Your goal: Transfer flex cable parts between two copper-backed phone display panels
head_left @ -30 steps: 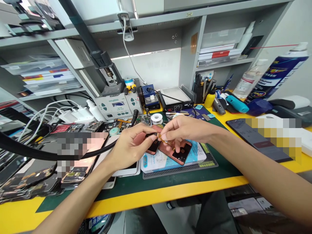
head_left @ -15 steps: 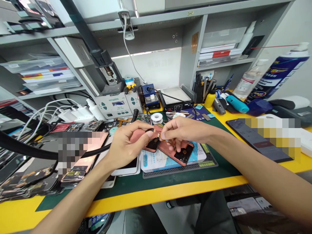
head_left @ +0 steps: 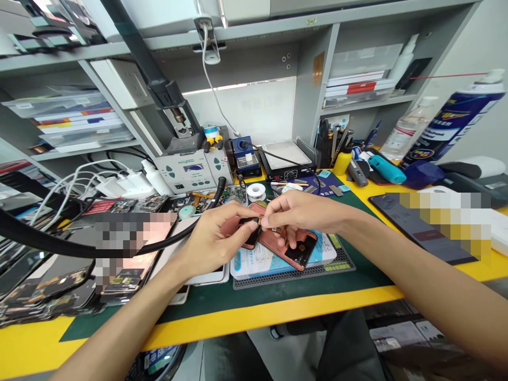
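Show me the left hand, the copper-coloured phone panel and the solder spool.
left hand (head_left: 210, 241): head view, on the back of the hand.
copper-coloured phone panel (head_left: 273, 250): head view, on its copper face.
solder spool (head_left: 256, 192): head view, on the middle of the spool.

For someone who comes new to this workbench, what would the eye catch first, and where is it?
First come the left hand and the right hand, meeting at the bench's centre over a copper-pink phone panel on a green mat. At the far right, a large blue-and-white spray can stands out, and a grey hot-air rework station sits against the shelves behind the hands.
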Available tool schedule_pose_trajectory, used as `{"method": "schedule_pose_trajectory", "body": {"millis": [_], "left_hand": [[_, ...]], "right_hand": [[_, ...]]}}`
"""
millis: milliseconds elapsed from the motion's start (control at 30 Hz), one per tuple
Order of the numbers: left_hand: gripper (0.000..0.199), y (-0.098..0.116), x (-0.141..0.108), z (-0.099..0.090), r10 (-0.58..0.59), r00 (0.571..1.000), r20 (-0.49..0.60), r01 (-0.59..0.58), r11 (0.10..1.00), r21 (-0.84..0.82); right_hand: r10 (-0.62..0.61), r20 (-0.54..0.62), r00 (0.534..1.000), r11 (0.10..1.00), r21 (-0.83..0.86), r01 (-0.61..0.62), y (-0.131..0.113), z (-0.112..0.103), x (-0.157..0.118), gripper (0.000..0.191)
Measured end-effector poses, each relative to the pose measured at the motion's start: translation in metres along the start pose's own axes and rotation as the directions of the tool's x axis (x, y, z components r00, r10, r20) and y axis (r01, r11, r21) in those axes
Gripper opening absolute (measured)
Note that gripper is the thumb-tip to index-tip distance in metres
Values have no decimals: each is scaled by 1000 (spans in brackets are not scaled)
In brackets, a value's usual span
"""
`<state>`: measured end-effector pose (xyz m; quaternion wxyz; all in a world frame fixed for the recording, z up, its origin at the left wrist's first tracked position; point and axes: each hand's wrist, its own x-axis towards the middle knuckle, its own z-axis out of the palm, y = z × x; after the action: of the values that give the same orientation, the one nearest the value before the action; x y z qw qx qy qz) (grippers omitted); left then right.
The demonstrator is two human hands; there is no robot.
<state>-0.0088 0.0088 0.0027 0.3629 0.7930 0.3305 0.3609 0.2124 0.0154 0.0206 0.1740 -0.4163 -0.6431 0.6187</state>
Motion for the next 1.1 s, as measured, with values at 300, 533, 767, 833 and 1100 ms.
{"method": "schedule_pose_trajectory", "body": {"millis": [300,533,767,833,1100], "left_hand": [[18,-2,-1,0,-30,1000,9,31,996,-84],[20,-3,1,-1,-28,999,-25,27,999,-43],[22,-5,1,-5,-30,999,-28,30,1000,1],[22,-5,1,-6,-18,999,-31,19,1000,24],[20,-6,1,-6,-10,999,-32,11,1000,25]], "right_hand": [[13,-8,1000,1000,-13,-13,-4,0,-2,22],[-26,4,1000,1000,3,26,-3,0,-1,27],[-8,-11,1000,999,31,8,-5,0,-2,23],[-14,-13,1000,999,42,14,-6,1,-2,21],[-33,-5,999,999,12,33,-5,0,-3,21]]}}
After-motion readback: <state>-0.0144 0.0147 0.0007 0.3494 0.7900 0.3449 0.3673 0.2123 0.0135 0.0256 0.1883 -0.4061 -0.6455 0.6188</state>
